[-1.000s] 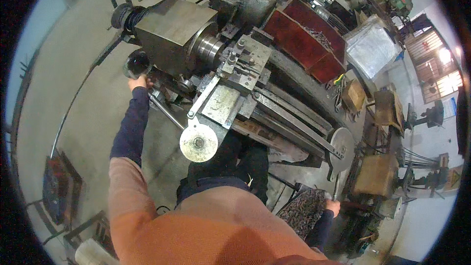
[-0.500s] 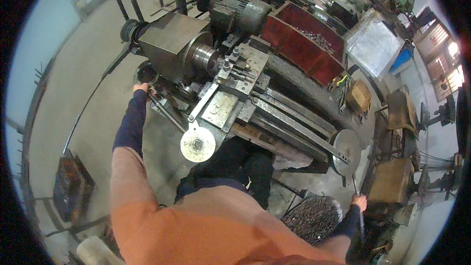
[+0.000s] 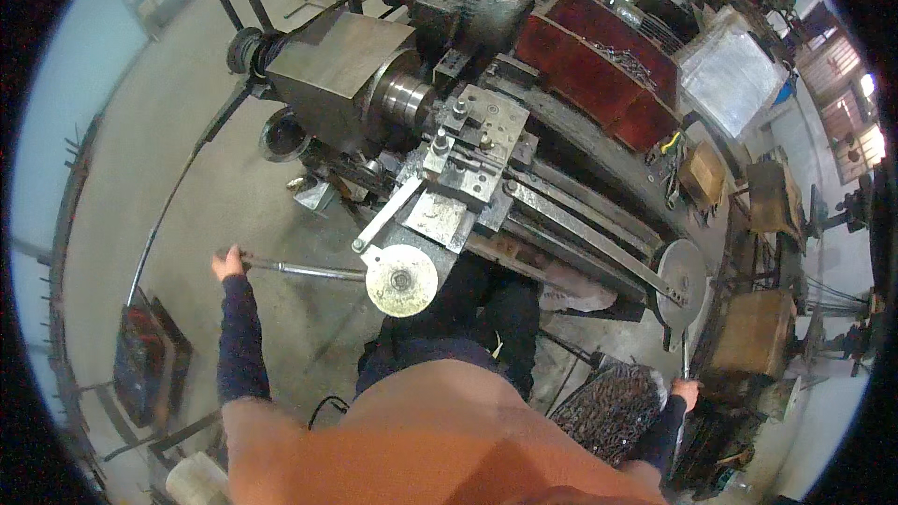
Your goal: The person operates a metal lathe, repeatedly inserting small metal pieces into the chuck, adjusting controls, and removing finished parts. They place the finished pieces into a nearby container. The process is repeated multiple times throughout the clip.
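My left hand [image 3: 227,263] is closed around the outer end of a metal lever [image 3: 313,270]. This lever runs out leftward from a pale round disc [image 3: 401,281] at the front of a lathe [image 3: 341,65]. A flat link bar [image 3: 390,213] joins the disc to the tool slide [image 3: 474,145], which sits beside the shiny spindle chuck [image 3: 408,100]. At the lower right, my right hand [image 3: 687,394] grips a second lever [image 3: 685,352], which hangs from a larger grey disc [image 3: 681,282]. A long bar [image 3: 585,233] ties that disc to the slide.
A red metal bin [image 3: 608,65] with small metal pieces stands behind the lathe bed, near a motor [image 3: 470,11]. Beside my right forearm is a container of dark small parts [image 3: 613,411]. Pliers [image 3: 670,154] and a wooden block [image 3: 702,176] lie at the right.
My left hand has swung its lever toward me, from pointing up-left to nearly level. My right hand stays on its lever, which has shifted slightly. The whole view has moved a little.
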### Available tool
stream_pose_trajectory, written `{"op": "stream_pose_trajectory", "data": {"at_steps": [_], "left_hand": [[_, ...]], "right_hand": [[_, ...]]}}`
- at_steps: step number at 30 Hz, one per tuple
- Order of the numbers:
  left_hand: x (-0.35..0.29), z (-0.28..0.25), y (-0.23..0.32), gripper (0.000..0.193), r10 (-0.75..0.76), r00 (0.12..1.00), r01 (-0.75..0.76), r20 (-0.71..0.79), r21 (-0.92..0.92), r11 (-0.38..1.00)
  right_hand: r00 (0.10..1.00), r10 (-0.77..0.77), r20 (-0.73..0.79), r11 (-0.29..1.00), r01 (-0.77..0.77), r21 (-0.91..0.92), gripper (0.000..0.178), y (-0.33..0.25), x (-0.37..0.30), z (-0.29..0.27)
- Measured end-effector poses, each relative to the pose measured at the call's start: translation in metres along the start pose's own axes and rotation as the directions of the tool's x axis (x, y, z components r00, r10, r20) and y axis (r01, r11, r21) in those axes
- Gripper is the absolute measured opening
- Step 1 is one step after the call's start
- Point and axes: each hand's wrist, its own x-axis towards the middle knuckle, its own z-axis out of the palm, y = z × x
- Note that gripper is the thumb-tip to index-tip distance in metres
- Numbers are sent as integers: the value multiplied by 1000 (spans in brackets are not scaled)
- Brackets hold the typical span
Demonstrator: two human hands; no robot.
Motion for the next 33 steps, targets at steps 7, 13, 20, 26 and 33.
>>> {"op": "stream_pose_trajectory", "data": {"at_steps": [7,13,20,26,33], "left_hand": [[-24,-10,0,22,-26,992,8,-124,-139,990],[-7,-2,-5,24,45,996,-56,-74,-152,987],[-7,16,5,27,31,997,-40,-70,-131,991],[-2,9,-2,23,23,998,-26,-55,-48,998],[2,-27,4,30,-10,994,-11,109,188,982]], "right_hand": [[991,-70,111,988,53,143,43,-9,-82,-40],[988,-51,145,982,23,187,46,-8,-89,-29],[987,-11,163,988,-15,156,48,-11,-95,-30],[972,-198,-126,914,229,334,51,-32,-107,-35],[937,-337,-87,937,343,67,29,-24,6,-28]]}}
